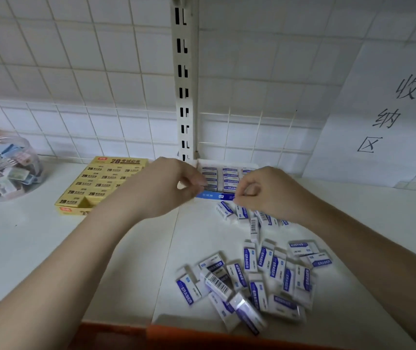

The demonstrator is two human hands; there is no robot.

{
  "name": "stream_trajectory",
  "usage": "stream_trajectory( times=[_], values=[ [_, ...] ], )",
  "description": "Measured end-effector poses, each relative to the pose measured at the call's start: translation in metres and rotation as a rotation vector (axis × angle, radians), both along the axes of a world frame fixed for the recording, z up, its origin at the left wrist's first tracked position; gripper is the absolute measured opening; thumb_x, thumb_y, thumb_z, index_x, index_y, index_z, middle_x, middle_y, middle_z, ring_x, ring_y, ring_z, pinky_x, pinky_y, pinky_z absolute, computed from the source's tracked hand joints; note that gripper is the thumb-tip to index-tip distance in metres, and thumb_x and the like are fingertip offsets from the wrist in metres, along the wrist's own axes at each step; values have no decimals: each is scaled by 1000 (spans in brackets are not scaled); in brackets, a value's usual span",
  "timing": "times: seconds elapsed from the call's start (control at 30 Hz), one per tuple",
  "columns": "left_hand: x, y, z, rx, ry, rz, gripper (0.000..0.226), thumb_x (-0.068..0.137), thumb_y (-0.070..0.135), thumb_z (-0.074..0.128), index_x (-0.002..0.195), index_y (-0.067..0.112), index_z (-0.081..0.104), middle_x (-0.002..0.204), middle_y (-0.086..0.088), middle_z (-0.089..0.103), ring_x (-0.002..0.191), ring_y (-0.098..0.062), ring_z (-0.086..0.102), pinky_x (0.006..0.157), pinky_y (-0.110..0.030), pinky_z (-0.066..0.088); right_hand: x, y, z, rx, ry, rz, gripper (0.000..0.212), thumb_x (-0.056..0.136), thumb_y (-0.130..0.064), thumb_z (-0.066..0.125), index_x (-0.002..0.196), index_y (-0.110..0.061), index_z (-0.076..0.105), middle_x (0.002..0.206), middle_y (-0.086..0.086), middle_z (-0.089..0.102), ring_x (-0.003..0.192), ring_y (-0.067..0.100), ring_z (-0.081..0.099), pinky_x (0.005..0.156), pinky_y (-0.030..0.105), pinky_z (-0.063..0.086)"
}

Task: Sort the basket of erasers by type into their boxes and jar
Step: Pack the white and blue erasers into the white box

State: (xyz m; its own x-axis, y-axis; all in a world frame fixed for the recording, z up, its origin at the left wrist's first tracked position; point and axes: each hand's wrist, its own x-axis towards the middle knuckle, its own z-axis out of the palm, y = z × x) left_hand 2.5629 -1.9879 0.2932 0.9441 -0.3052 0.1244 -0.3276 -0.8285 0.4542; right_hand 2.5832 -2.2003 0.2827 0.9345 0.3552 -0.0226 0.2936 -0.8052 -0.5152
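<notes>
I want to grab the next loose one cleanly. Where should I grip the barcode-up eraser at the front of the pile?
Pinch the barcode-up eraser across its two long sides, coming from above. It lies flat atop neighbours, tilted diagonally, so those edges look exposed while its ends butt other erasers.

The loose erasers (259, 276) on the desk (25, 248) are showing white sleeves with blue bands, white "ERASER" lettering and black barcodes. The white box (223, 195) is showing a bright blue front edge and is holding matching white-and-blue erasers. The yellow box (101, 184) is displaying rows of yellow erasers with black "2B" print and red corner logos. The clear jar (5, 168) is showing erasers in pale blue, pink and grey. The desk is appearing white with an orange front edge. The wall tiles (75, 72) are forming a white grid.
</notes>
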Motion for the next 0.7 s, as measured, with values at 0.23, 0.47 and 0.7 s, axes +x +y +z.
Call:
stream_trajectory(
  times=[0.23,0.47,0.7],
  values=[
    [-46,-15,-19,-52,159,-17,12,88,29,62,93,31,72,88,19,67,81,3,59,74,-16,49,-35,-6,-5,-294,32,-17,35,85,-47,63,92,-12,62,71,-1,62,61,12,56,56,25,39],
    [-53,-23,-27,27,358,-122,17,82,26,70,99,30,71,84,17,65,79,3,58,71,-11,43,-32,-13,-12,-80,109,-93,13,89,-18,63,90,-6,62,68,6,70,57,11,68,60,24,56],
    [-47,-23,-22,42,447,-177,28,83,20,69,107,35,69,90,18,63,80,3,57,68,-5,41,-17,-16,6,382,61,-159,25,88,-15,64,113,-17,66,86,0,69,61,3,62,48,11,46]
  ],
)
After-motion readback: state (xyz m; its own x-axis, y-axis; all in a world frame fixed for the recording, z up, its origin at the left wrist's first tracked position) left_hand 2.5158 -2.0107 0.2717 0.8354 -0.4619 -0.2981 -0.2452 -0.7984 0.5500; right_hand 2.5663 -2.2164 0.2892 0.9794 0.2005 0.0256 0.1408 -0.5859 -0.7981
